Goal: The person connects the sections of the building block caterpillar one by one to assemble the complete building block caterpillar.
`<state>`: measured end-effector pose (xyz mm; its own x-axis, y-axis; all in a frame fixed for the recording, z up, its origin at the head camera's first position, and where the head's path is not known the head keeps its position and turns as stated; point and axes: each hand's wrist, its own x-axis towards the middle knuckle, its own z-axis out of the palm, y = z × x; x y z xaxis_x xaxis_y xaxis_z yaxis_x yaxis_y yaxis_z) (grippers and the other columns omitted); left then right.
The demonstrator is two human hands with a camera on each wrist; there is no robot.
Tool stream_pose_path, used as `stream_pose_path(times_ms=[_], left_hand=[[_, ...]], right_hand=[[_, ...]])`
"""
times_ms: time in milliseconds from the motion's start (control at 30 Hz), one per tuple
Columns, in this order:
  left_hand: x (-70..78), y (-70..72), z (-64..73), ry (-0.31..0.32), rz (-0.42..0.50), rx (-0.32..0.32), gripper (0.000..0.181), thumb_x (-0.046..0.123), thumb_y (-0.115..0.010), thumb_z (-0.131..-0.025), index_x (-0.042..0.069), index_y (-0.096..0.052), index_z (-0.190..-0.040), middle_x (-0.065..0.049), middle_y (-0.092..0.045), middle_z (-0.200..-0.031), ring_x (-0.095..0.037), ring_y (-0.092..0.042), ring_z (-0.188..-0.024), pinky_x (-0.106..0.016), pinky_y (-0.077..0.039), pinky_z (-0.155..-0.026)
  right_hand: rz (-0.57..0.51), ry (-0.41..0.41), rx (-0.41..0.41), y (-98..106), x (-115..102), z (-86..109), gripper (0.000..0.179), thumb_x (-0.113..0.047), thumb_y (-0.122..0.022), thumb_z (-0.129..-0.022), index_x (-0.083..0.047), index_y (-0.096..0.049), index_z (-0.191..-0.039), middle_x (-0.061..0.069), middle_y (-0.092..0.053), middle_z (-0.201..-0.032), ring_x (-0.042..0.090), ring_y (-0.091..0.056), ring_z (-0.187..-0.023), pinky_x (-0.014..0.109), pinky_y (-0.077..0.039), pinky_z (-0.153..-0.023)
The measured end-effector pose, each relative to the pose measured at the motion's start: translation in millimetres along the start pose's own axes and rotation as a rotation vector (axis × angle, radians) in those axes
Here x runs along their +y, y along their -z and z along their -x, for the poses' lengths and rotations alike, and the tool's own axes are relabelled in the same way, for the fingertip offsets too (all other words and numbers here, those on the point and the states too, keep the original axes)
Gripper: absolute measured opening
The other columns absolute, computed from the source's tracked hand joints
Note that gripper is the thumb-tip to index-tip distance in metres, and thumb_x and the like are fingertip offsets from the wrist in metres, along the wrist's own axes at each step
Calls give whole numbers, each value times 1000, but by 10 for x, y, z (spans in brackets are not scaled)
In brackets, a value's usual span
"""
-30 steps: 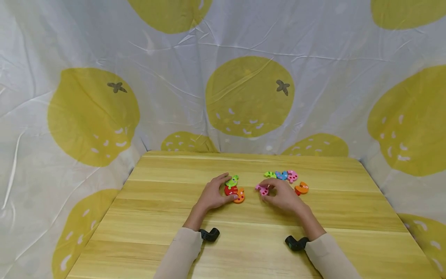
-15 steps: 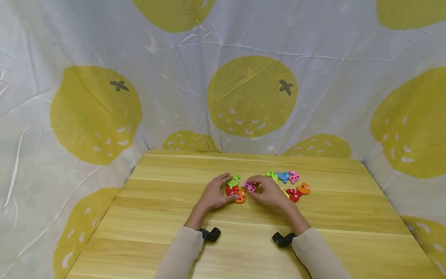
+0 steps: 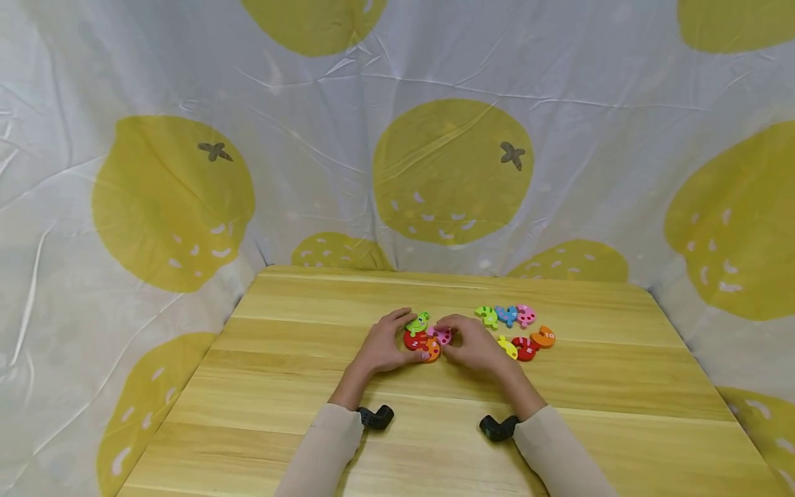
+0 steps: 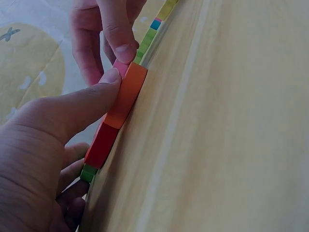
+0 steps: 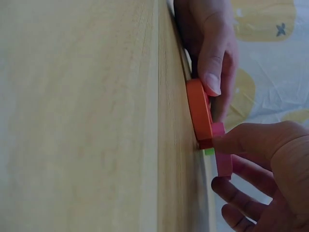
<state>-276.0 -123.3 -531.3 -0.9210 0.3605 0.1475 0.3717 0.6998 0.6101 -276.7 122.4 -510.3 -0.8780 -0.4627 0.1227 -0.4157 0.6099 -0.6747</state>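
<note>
My left hand [image 3: 381,346] curves round a short chain of wooden caterpillar puzzle pieces: a smiling green head [image 3: 417,324], a red piece [image 3: 413,341] marked 2 and an orange piece [image 3: 428,352] marked 3. Its thumb presses the orange piece [image 4: 129,94], as the left wrist view shows, while the fingers reach behind toward the head. Between thumb and fingers, my right hand [image 3: 475,343] pinches a pink spotted piece [image 3: 444,335]. In the right wrist view that pink piece [image 5: 223,162] sits right at the end of the orange piece [image 5: 197,108], slightly higher off the tabletop.
Right of the hands, a green piece [image 3: 487,316], a blue one [image 3: 506,315] and a pink one [image 3: 526,315] form a row. Nearer lie a yellow piece [image 3: 508,348], a red one [image 3: 525,349] and an orange 10 [image 3: 544,337]. Lemon-patterned cloth [image 3: 310,172] hangs behind the wooden table [image 3: 428,442].
The right hand has carried the pink piece leftward up to the orange and red pieces, uncovering the yellow and red pieces at right. My left hand has stayed in place on the chain.
</note>
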Motion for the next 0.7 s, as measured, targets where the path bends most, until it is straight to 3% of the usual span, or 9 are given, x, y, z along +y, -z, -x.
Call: stream_pose_path(times_ms=[400,700], left_hand=[[-11,-26,1,12,1,18,92,62,-85,-74,17,-56,-149,-5,-45,-161,-34,-41,-149,-59,-37,-118],[12,-58,-15,44,-29,40,82,61,-79,-81,19,-56,-148,-4,-46,-160,-31,-42,-148,-58,-36,-119]], right_hand=[[38,-39,-35,-25,1,-14,36,-13,-81,-88,-13,-74,-123,4,-69,-131,25,-62,-126,46,-49,-111],[27,-24,-35,-23,33,7,39,-13,-82,-87,-14,-72,-125,3,-69,-131,24,-62,-126,47,-48,-112]])
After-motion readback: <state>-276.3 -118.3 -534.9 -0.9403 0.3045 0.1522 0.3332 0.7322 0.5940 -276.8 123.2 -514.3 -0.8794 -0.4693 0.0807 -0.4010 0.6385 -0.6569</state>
